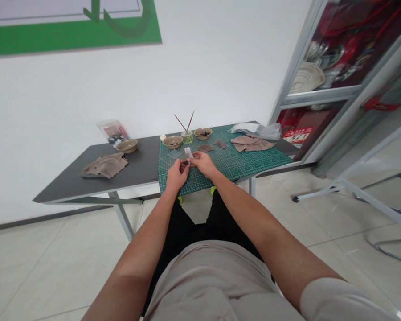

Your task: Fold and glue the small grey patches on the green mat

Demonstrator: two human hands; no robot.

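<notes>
Bench (140,166): smooth matt top, metal legs (122,216). Cutting mat (234,163): matt, plastic-looking. Held strip (188,153): paper or plastic, indistinct. Cloths (107,166): matt, creased fabric. Bowls (127,150): smooth, ceramic-looking. Jar (187,137): clear, glossy. Bag (270,131): thin, glossy plastic. Floor (47,254): polished tile.

– On the left of the table (70,178)?
– Cloth (105,166) in front, bowl (127,146) next, bag (112,131) at the back.
– And on the mat (257,165)?
– A jar (187,137) between two more bowls (173,145), another cloth (252,143) to the right.
– In front of the jar?
– The left hand (177,175) and the right hand (203,163).
</notes>
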